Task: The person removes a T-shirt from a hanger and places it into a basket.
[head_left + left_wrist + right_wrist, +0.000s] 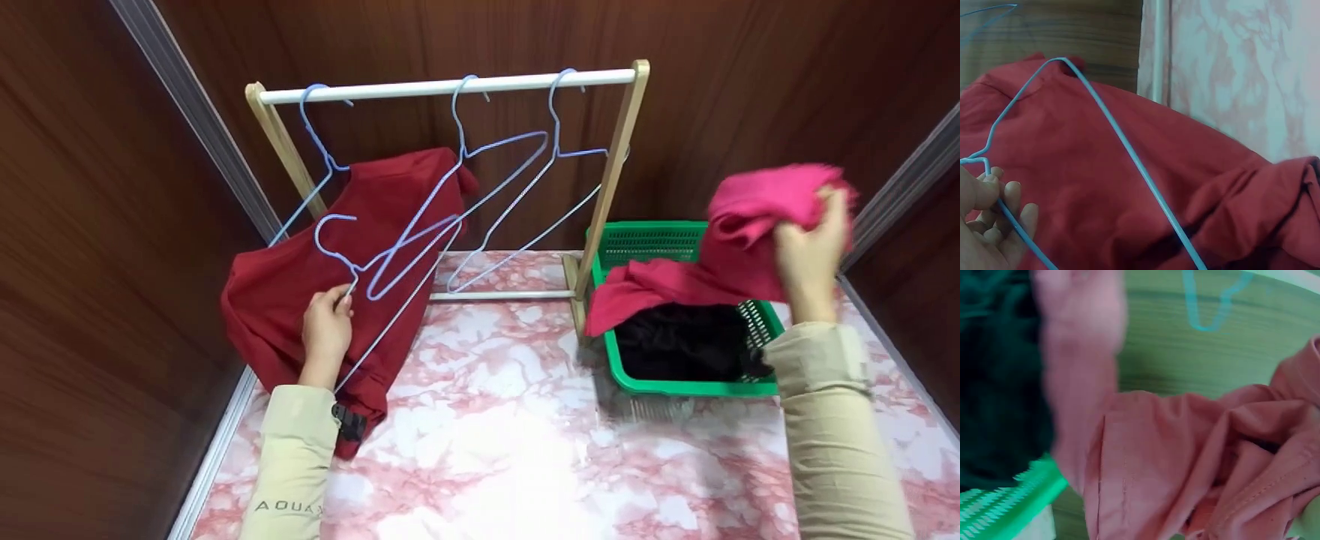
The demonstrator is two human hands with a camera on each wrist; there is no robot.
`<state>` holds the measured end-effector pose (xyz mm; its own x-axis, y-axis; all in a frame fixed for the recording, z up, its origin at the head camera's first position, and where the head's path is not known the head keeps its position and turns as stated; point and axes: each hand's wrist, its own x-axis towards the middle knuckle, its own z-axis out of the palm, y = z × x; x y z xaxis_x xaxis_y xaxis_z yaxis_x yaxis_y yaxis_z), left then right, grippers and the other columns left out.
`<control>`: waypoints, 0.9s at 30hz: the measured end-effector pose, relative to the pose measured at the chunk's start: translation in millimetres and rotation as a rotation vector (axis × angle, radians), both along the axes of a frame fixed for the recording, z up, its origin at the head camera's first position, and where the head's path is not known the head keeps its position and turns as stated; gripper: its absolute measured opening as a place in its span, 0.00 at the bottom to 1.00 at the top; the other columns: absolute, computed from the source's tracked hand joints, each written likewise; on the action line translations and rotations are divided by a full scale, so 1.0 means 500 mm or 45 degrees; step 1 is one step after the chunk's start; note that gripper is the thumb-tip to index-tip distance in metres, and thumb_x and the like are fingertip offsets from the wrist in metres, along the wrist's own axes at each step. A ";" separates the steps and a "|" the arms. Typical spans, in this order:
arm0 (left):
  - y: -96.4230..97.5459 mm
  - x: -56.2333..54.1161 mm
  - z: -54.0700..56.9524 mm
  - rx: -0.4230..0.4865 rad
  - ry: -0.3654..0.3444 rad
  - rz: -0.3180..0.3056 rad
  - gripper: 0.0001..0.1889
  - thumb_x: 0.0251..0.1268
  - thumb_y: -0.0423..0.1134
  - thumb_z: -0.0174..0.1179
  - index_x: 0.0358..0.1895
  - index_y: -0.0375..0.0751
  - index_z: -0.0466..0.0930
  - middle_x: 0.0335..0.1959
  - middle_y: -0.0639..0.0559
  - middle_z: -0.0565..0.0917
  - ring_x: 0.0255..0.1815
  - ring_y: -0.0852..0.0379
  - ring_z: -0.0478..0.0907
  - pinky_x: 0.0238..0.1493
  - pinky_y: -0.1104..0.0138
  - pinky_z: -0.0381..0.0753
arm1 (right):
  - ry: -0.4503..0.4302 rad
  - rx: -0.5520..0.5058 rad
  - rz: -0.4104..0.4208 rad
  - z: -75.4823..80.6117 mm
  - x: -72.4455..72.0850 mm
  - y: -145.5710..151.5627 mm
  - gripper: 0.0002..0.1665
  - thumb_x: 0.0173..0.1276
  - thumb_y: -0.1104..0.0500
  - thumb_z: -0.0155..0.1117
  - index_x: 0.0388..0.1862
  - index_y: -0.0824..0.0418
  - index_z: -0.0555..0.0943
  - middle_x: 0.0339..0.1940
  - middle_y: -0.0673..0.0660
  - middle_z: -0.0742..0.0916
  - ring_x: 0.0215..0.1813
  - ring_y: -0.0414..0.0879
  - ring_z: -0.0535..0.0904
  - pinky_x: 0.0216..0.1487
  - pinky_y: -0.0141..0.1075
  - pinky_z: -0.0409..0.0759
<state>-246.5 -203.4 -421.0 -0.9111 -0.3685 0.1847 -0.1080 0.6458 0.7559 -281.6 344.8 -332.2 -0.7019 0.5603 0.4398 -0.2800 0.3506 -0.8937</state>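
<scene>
My left hand point(328, 326) pinches a blue wire hanger point(1129, 152) just below its hook, between thumb and fingers. Behind that hanger hangs a dark red garment point(397, 187) on another blue hanger point(304, 202) at the rack's left end. Its lower part reaches down near my left sleeve. At the right, my right hand point(814, 244) grips a bunched pink garment point(765, 196), raised above the green basket point(697, 388). One length of the pink cloth trails left over the basket's rim. Black cloth point(675, 345) lies inside the basket.
A clothes rack point(420, 91) with a white bar and wooden legs stands against the brown wood-grain wall point(525, 30). Two bare blue hangers, one mid-bar point(495, 196) and one near the right post point(517, 202), hang from it. Red-and-white marbled surface point(480, 390) lies in front.
</scene>
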 end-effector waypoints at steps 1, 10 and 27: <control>0.003 -0.001 0.006 0.005 0.016 0.003 0.15 0.72 0.35 0.49 0.57 0.40 0.78 0.44 0.38 0.78 0.44 0.43 0.80 0.50 0.52 0.72 | -0.083 0.052 0.024 -0.019 -0.003 -0.001 0.20 0.55 0.73 0.45 0.33 0.46 0.65 0.30 0.42 0.68 0.38 0.33 0.64 0.43 0.27 0.61; 0.040 -0.008 0.062 0.080 0.131 -0.011 0.15 0.72 0.35 0.50 0.57 0.39 0.78 0.44 0.39 0.78 0.44 0.45 0.81 0.48 0.56 0.72 | -0.546 0.549 0.600 -0.173 -0.012 -0.019 0.36 0.64 0.69 0.49 0.72 0.67 0.55 0.68 0.73 0.65 0.61 0.60 0.66 0.58 0.39 0.70; 0.113 -0.030 0.150 0.159 0.451 -0.028 0.15 0.71 0.30 0.49 0.56 0.32 0.79 0.47 0.35 0.77 0.47 0.42 0.77 0.54 0.57 0.73 | -1.043 0.719 0.952 -0.258 -0.015 -0.051 0.42 0.69 0.56 0.50 0.74 0.74 0.47 0.71 0.82 0.50 0.71 0.76 0.48 0.71 0.64 0.50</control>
<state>-261.4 -146.7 -346.0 -0.8066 -0.3891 0.4449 0.1874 0.5455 0.8169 -289.2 319.6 -461.3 -0.9484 -0.2200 -0.2284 -0.0082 0.7370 -0.6759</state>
